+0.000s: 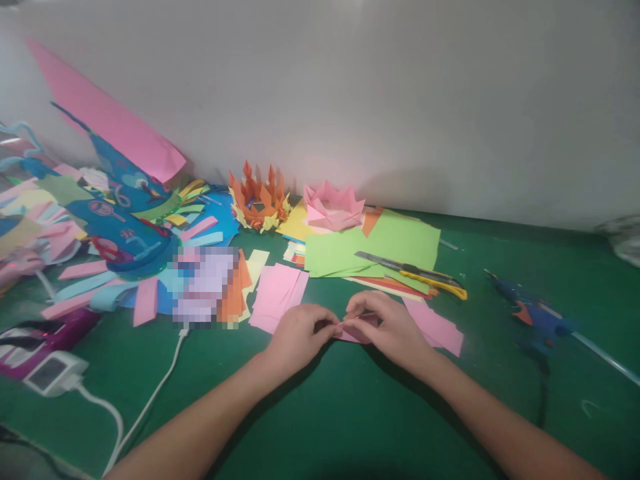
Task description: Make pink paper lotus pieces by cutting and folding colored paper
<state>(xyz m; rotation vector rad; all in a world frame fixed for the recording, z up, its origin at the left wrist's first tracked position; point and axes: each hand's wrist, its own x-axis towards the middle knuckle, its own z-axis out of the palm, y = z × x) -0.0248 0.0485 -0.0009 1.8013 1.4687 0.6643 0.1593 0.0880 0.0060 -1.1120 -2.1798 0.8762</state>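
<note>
Just above the green table, both hands pinch one small piece of pink paper (356, 331). My left hand (303, 337) grips its left end between thumb and forefinger. On the other side, my right hand (387, 327) has its thumb and fingers closed on the paper and covers part of it. A stack of pink paper slips (277, 293) lies just beyond my left hand. More pink slips (437, 327) stick out behind my right hand. Farther back stand a folded pink paper crown (334, 207) and an orange and yellow folded paper ring (260, 200).
A yellow utility knife (435, 279) rests on green paper sheets (375, 247). To the right lies a blue glue gun (540, 320) with its cord. Blue decorated party hats (125, 233), paper strips and a white cable (170, 373) crowd the left. A wall (425, 100) rises behind.
</note>
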